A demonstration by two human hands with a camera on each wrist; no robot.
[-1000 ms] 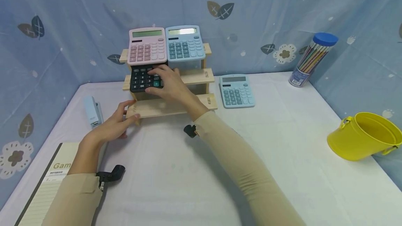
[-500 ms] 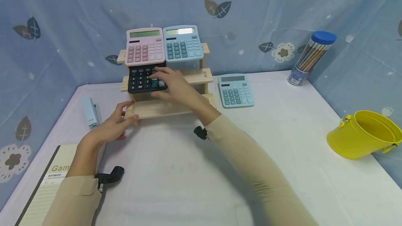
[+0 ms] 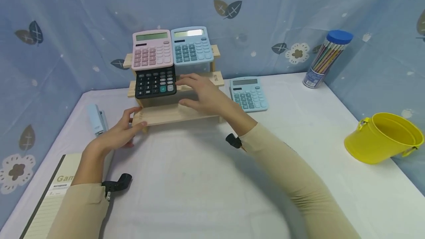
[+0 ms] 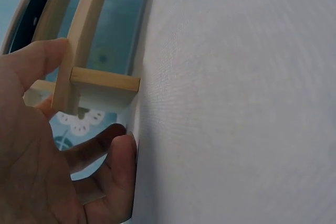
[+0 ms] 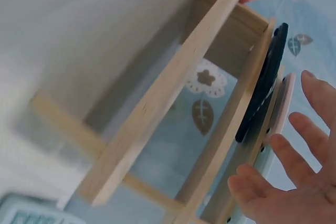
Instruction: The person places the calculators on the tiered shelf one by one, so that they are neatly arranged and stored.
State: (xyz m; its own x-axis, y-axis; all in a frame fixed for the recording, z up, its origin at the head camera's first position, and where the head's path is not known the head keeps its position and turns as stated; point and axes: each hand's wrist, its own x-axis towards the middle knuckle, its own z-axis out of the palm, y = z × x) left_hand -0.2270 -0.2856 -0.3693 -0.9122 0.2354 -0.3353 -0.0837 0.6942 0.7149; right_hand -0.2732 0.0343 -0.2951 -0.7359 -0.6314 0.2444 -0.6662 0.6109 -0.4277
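Observation:
A three-tier wooden rack [image 3: 166, 114] stands on the white table. Its left end, at the lowest shelf, is held between the thumb and fingers of my left hand [image 3: 116, 132]; the left wrist view shows the thumb against the wooden edge [image 4: 79, 51]. On the middle tier leans a black calculator [image 3: 154, 86]. Just right of it hovers my right hand [image 3: 210, 97], fingers spread and loosely bent, holding nothing. The top tier bears a pink calculator [image 3: 152, 51] and a blue calculator [image 3: 192, 49], side by side.
Right of the rack lies another blue calculator [image 3: 249, 97]. A light-blue stapler [image 3: 97, 119] and a notebook [image 3: 54, 191] are at the left. Farther right stand a blue-lidded tub of pencils [image 3: 323, 62] and a yellow bucket [image 3: 372, 141].
My right hand has come off the black calculator and moved right, uncovering its keys. The left hand stays at the rack's left end.

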